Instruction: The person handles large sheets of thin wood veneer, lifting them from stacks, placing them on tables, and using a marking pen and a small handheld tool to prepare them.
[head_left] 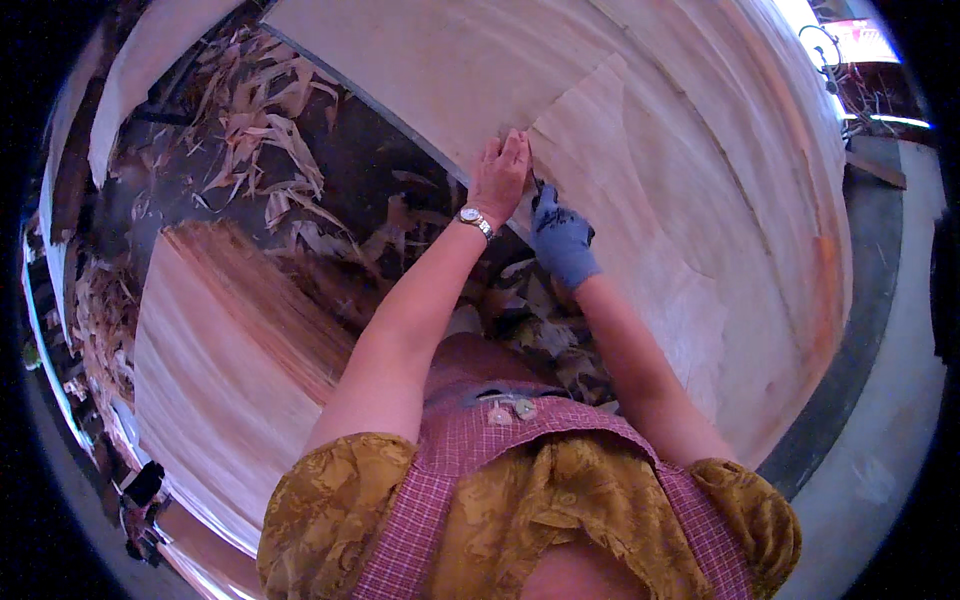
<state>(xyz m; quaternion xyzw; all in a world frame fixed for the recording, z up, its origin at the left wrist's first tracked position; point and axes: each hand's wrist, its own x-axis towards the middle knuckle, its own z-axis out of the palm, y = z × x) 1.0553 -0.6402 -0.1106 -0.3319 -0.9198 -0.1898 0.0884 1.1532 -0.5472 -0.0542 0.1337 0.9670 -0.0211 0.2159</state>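
My bare left hand [500, 178], with a metal watch [476, 221] at its wrist, lies on a large pale wood veneer sheet [420, 60]. Its fingers are stretched out, pointing away from me beside the edge of an overlapping veneer piece [590, 125]. Close to its right, my right hand [562, 240] wears a blue-grey glove with dark patches. That hand is closed round a slim dark tool [539, 186], which looks like a small knife. The tool's tip is by the left fingers, at the veneer; the glove hides the rest of it.
Torn veneer scraps [280, 150] litter the floor at the left and below my hands. Another stack of veneer sheets [215, 370] stands at the lower left. A dark straight edge [385, 115] runs along the near side of the big sheet. Grey floor [890, 350] shows at the right.
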